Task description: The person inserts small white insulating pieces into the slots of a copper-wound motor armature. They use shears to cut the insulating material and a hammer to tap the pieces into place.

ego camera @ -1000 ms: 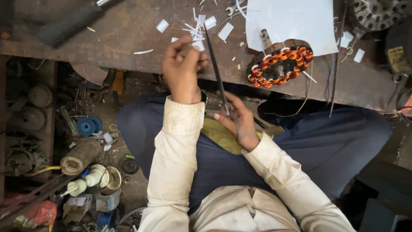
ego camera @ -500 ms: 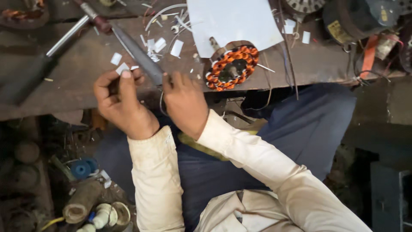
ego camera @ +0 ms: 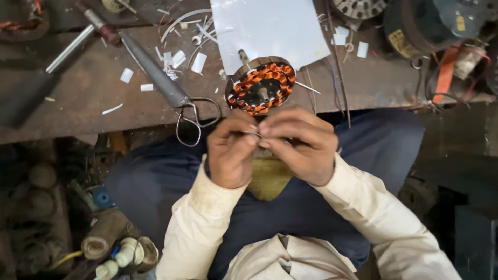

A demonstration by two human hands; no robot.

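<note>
Left hand: raised over the lap, fingers curled, tips pinching a small pale strip.
Right hand: meets it fingertip to fingertip, pinching the same strip.
Stator: copper-wound, at the bench edge just beyond the hands.
Scissors: on the bench, left of it.

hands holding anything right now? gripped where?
Yes: a small pale strip, pinched at its two ends between the fingertips of the left hand and right hand. It is too small to tell what kind of strip.
</note>
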